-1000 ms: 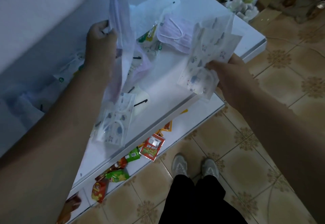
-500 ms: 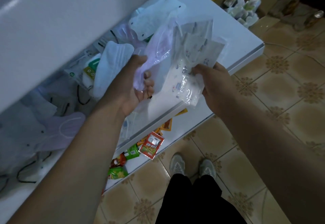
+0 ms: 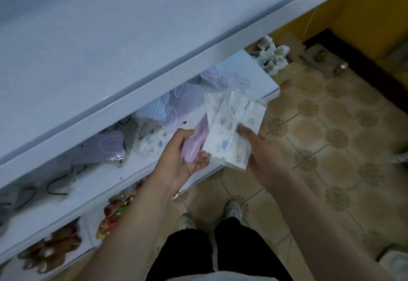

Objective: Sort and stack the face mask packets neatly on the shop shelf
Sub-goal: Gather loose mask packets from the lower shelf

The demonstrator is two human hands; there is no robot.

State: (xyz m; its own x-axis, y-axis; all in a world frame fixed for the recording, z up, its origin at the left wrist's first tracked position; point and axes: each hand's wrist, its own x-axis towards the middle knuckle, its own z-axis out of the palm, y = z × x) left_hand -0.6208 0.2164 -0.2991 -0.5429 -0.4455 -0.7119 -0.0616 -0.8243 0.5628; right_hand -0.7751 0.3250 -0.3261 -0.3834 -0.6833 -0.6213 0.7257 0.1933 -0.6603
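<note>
Left hand [image 3: 183, 159] is holding a lilac mask packet [image 3: 195, 142] in clear wrap; palm is turned up, fingers curling round the packet's lower end, grip closed on it. Right hand [image 3: 262, 150] is holding a bundle of white printed mask packets [image 3: 231, 132], thumb pressing on the top face, the other fingers hidden beneath; grip closed round the bundle. The two handfuls are sitting side by side, touching or very nearly so, just above the front edge of the white shelf [image 3: 260, 77].

On that shelf more packets are lying loose: a pale blue one [image 3: 152, 109] and a purple one [image 3: 183, 97] toward the back, another lilac packet [image 3: 103, 149] to the left, a small printed packet [image 3: 151, 145] just left of the left hand, and a lilac packet [image 3: 220, 77] near the shelf's right end. Farther left, grey masks with dark ear loops [image 3: 55, 181] are lying in shadow; detail is unclear.

An upper shelf board [image 3: 132, 37] is overhanging most of the view. Below, a lower shelf is carrying red and green snack packets [image 3: 112, 216]. The person is standing on a patterned tile floor [image 3: 331, 137] in light shoes [image 3: 233, 209].
</note>
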